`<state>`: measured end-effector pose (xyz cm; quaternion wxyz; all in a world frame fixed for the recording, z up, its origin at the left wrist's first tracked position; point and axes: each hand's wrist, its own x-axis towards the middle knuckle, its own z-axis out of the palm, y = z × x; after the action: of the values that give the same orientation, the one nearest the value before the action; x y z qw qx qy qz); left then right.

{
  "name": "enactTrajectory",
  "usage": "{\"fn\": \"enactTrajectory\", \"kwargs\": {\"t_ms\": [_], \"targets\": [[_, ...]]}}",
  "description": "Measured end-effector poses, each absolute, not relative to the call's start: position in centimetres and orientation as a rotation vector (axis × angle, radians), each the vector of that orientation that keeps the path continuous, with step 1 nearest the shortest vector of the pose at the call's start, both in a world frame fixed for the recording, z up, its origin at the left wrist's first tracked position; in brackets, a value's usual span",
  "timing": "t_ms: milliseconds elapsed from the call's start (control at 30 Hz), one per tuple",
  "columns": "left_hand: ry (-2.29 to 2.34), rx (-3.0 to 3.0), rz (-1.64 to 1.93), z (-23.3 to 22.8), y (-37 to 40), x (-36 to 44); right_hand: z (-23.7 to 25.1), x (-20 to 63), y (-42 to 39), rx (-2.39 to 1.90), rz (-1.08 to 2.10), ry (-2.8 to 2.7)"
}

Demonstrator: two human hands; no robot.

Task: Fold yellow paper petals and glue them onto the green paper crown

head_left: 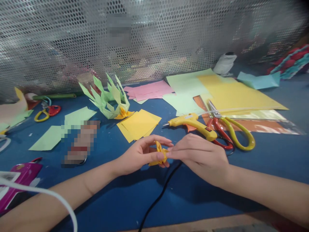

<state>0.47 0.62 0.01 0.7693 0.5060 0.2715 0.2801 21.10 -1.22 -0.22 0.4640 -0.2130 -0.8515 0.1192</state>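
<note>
Between my two hands is a small folded yellow paper flower (159, 149). The fingers and thumb of my left hand (142, 151) wrap round it from the left. My right hand (202, 154) pinches its right edge with fingertips and thumb. Just beyond lie several square yellow paper sheets (140, 124). Past them stands a ring of pointed green folded paper (108, 100), with a yellow paper flower (123, 112) at its front. A yellow glue gun (190, 123) rests on the table beyond my right hand, its black cord passing under my hands.
Large scissors (222, 124) lie beside the glue gun, over yellow and green sheets (231, 93). Pink sheets (149, 90) are near the perforated metal wall (154, 38). Smaller scissors (48, 111) and green squares (48, 138) lie left. A white cable (48, 190) crosses my left forearm.
</note>
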Motion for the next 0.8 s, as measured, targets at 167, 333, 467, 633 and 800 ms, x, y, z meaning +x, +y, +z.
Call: {"fn": "enactTrajectory", "kwargs": {"t_ms": [167,333,467,633,800], "targets": [[0.593,1.099,0.623,-0.1,0.6,0.4,0.1,20.7,-1.2,-0.548,0.253,-2.075],[0.568,1.065,0.622,-0.4,0.7,0.2,-0.2,20.4,-1.2,-0.65,0.411,-1.96],[0.56,1.043,0.611,-0.5,0.8,0.2,-0.8,20.5,-1.3,-0.674,0.565,-1.885],[0.595,1.034,0.628,-0.6,0.9,0.1,-0.9,20.6,-0.9,-0.643,0.549,-1.948],[0.656,1.015,0.717,-0.9,0.9,0.1,-0.5,20.7,-0.4,-0.637,0.471,-2.041]]}}
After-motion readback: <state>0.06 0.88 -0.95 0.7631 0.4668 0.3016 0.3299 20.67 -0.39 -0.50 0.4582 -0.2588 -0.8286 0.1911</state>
